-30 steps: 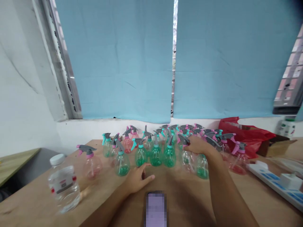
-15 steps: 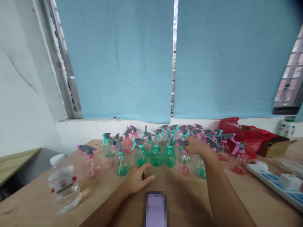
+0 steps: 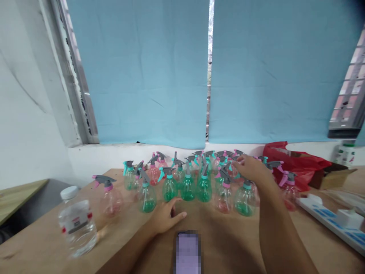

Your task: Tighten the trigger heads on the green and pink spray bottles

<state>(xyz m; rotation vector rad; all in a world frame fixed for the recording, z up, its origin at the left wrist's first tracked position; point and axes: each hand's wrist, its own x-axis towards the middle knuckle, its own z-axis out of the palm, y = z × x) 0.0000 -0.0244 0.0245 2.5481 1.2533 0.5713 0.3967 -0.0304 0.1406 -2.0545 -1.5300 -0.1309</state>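
My left hand [image 3: 165, 217] rests on the tabletop in front of the green spray bottles, thumb and fingers apart, holding nothing. Closest to it are a spray bottle with green liquid [image 3: 147, 201] and another green one [image 3: 170, 188]. My right hand [image 3: 252, 169] hovers over the right part of the group, fingers apart among the spray heads. Below it stands a green spray bottle with a turquoise collar [image 3: 244, 201], its head partly covered by the hand. Just left of that is a pink spray bottle [image 3: 224, 199] with a grey trigger head. Several bottles behind my right hand and forearm are hidden.
A capped water bottle [image 3: 76, 222] and a pink spray bottle [image 3: 111, 199] stand at left. A phone [image 3: 188, 253] lies at the front. To the right are a red bag [image 3: 296, 167], a cardboard box [image 3: 335, 177] and a power strip [image 3: 327, 219]. Blue curtains [image 3: 151, 76] hang behind.
My right hand has let go of the pink spray bottle's head and moved right and slightly up. That bottle's head has turned and shifted a little right. My left hand stays put.
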